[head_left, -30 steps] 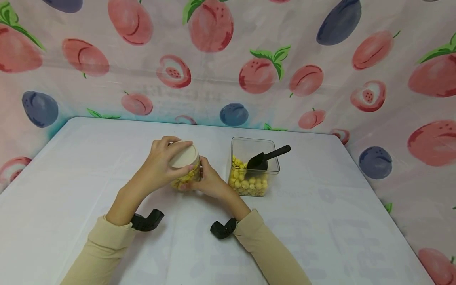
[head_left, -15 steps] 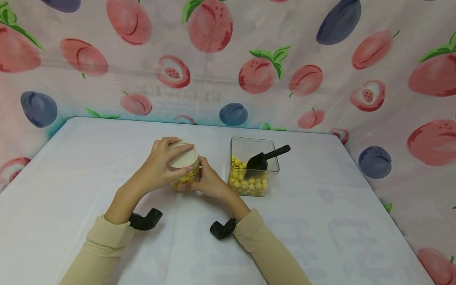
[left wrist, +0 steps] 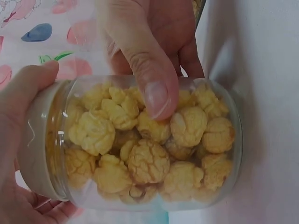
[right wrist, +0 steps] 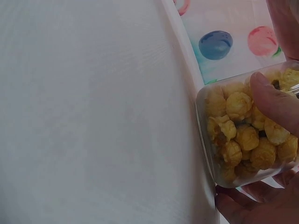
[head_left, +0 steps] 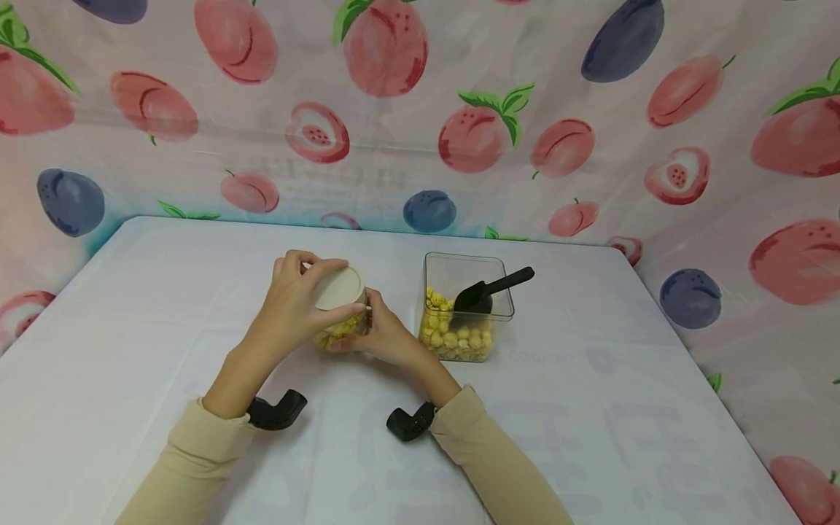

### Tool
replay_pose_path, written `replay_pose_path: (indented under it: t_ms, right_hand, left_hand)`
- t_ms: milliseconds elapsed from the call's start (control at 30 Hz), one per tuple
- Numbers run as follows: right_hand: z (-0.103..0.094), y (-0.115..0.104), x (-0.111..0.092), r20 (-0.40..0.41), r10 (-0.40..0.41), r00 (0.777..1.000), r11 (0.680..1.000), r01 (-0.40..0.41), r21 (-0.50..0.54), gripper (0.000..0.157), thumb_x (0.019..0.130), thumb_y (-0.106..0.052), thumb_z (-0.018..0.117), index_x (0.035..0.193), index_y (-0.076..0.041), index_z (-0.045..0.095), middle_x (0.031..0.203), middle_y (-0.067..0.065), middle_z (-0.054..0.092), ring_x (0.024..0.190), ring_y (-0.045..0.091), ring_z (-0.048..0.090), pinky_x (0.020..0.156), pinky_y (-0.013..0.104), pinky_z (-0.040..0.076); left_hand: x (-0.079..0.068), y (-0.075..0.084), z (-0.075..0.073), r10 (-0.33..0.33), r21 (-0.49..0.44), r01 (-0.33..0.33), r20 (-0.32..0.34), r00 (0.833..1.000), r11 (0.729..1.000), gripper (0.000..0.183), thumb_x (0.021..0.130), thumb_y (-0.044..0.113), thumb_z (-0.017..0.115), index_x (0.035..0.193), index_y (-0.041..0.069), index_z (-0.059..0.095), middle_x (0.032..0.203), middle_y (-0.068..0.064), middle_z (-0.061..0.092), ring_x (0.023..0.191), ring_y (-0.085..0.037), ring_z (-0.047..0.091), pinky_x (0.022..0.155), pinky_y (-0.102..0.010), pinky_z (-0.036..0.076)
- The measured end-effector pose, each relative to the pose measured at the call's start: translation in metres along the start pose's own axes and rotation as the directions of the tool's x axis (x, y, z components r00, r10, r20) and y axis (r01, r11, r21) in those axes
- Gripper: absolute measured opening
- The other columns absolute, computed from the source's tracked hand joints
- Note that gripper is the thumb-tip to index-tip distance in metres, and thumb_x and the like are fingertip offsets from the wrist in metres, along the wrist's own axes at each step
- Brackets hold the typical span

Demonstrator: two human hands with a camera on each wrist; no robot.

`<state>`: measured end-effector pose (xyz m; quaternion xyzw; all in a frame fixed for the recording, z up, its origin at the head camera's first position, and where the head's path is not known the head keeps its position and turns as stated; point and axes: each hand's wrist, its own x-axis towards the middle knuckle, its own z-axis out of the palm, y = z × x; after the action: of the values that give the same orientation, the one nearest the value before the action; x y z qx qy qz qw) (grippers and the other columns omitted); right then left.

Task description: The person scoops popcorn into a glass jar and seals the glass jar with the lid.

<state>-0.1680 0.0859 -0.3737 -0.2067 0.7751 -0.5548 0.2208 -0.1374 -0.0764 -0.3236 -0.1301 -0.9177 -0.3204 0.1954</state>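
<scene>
A clear round jar [left wrist: 149, 154] of yellow popcorn stands upright on the table in the head view, with a cream lid [head_left: 343, 287] on its mouth. My left hand [head_left: 289, 299] grips the lid from the left, thumb at the near side and fingers along the far side. Low on the jar's right side, my right hand [head_left: 392, 334] holds the body. The right thumb [left wrist: 156, 93] lies against the clear wall in the left wrist view. Only the jar's lower part shows in the right wrist view; the lid is out of that frame.
Right of the jar stands a clear square container [head_left: 464, 257], partly filled with popcorn. A black scoop [head_left: 495, 286] leans in it, its handle sticking out over the right rim. The white table [head_left: 590, 408] ends at a fruit-print cloth backdrop [head_left: 387, 146].
My left hand has turned slightly on the lid and its fingers have shifted, so more of the lid's top shows. The right hand, jar and square container stay in place.
</scene>
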Motion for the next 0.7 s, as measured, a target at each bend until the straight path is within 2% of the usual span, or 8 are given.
replay_pose_path:
  t_ms: [167, 367, 567, 700]
  right_hand:
    - [0.000, 0.000, 0.000, -0.003, 0.003, 1.000, 1.000, -0.003, -0.003, 0.090, 0.075, -0.020, 0.078, 0.144, -0.018, 0.020, 0.144, 0.004, 0.033, 0.130, 0.021, 0.038, 0.108, 0.042, 0.034]
    - [0.001, -0.001, 0.000, -0.009, 0.020, 1.000, 1.000, -0.020, -0.016, 0.092, 0.074, -0.020, 0.080, 0.143, -0.017, 0.020, 0.143, 0.005, 0.033, 0.129, 0.022, 0.039, 0.107, 0.042, 0.035]
    - [0.001, -0.001, 0.000, -0.013, 0.032, 0.999, 0.999, -0.032, -0.009, 0.093, 0.074, -0.020, 0.080, 0.144, -0.016, 0.019, 0.142, 0.004, 0.034, 0.123, 0.023, 0.044, 0.104, 0.040, 0.038]
    - [0.001, 0.000, 0.000, -0.011, 0.020, 1.000, 1.000, -0.020, -0.017, 0.092, 0.074, -0.019, 0.079, 0.144, -0.015, 0.019, 0.140, 0.003, 0.035, 0.119, 0.021, 0.047, 0.102, 0.038, 0.040]
  left_hand:
    - [0.000, 0.001, 0.001, -0.037, -0.006, 0.037, 0.020, 0.999, 0.999, 0.061, 0.068, 0.036, 0.082, 0.118, 0.012, 0.059, 0.112, -0.024, 0.042, 0.106, -0.038, 0.035, 0.081, -0.052, 0.039]
    - [0.000, 0.002, -0.001, -0.036, -0.021, 0.038, 0.067, 0.997, 0.999, 0.061, 0.070, 0.037, 0.081, 0.121, 0.013, 0.058, 0.114, -0.023, 0.041, 0.108, -0.038, 0.035, 0.082, -0.052, 0.039]
    - [0.001, -0.004, -0.005, -0.075, -0.117, 0.096, 0.170, 0.983, 0.989, 0.060, 0.073, 0.038, 0.078, 0.125, 0.019, 0.056, 0.126, -0.016, 0.037, 0.118, -0.035, 0.030, 0.086, -0.056, 0.041]
    - [0.001, -0.010, -0.006, -0.062, -0.183, 0.103, 0.219, 0.974, 0.978, 0.061, 0.074, 0.035, 0.078, 0.128, 0.021, 0.054, 0.132, -0.013, 0.036, 0.123, -0.033, 0.028, 0.090, -0.057, 0.040]
